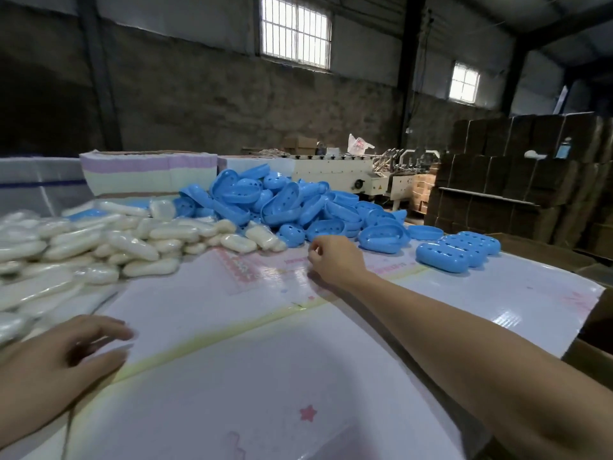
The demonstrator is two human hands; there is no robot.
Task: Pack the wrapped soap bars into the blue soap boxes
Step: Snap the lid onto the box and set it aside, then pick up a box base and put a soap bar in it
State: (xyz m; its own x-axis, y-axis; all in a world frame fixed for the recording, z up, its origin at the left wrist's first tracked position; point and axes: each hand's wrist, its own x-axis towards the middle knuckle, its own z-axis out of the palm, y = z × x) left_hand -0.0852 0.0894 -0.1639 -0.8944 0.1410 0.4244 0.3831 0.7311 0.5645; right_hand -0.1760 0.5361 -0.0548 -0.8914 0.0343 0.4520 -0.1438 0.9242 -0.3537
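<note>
A heap of white wrapped soap bars [99,247] covers the left side of the table. Behind it a pile of open blue soap box halves [285,200] stretches to the right. Several closed blue soap boxes [457,249] lie in a row at the far right. My right hand [331,260] is stretched out in front of the blue pile, fingers loosely curled, holding nothing. My left hand [66,353] hovers low at the near left, fingers relaxed and empty, just short of the soap bars.
The table top is a glossy white printed sheet [265,360] with yellow lines and pink marks. Stacked pastel cartons [149,174] stand behind the soaps. Brown cardboard boxes [530,180] and a machine [348,174] fill the right background. The table's right edge drops off.
</note>
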